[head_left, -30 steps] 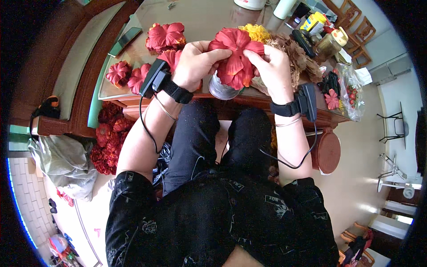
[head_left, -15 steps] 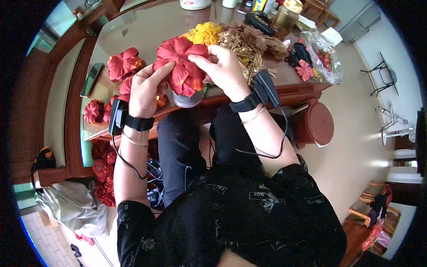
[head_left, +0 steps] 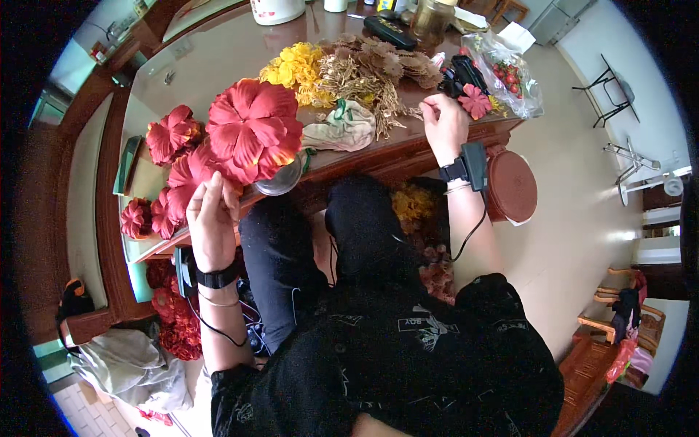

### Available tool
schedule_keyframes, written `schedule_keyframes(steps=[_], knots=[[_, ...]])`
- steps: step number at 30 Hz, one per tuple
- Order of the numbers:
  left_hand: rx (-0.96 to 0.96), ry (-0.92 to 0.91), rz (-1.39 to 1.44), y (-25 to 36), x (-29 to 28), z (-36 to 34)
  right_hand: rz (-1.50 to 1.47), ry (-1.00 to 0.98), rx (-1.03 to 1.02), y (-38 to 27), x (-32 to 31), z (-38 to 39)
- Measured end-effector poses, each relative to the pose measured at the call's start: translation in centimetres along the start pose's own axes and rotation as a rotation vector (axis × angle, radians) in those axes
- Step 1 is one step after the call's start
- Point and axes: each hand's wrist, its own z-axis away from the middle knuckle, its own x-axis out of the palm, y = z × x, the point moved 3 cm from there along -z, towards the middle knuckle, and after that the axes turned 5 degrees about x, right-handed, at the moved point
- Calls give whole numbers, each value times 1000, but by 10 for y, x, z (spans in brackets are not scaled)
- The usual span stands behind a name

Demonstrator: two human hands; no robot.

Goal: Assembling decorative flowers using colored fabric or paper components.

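Observation:
A large red artificial flower (head_left: pixel 253 131), yellow at its petal tips, faces up above the table's near edge. At its lower left edge my left hand (head_left: pixel 212 218) is closed in a pinch on it; the exact grip is partly hidden. Below the flower a clear round container (head_left: pixel 280 180) shows in part. My right hand (head_left: pixel 445 127) is over the table edge to the right, thumb and fingers pressed together beside brown dried-looking stems (head_left: pixel 389 109). Whatever it pinches is too small to make out. Smaller red flowers (head_left: pixel 173 135) lie left of the large one.
Yellow flowers (head_left: pixel 297 71), brown flowers (head_left: pixel 378 58) and a whitish glove (head_left: pixel 346 127) lie on the table. Farther right are a black case (head_left: pixel 389 33), a jar (head_left: pixel 432 23) and a plastic bag (head_left: pixel 520 80). A round brown stool (head_left: pixel 512 188) stands by the table's right end.
My right hand has left the large flower and moved right to the dried stems. My left hand has slid down to the flower's lower edge. The view has shifted, and the glove now shows.

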Motion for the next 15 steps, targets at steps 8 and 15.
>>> schedule_keyframes(steps=[8,15], knots=[[-140,-8,30,-34,1,29,261,-92,-4,31,11,-28],[-167,-19,53,-44,0,36,375,-164,-42,49,31,-48]])
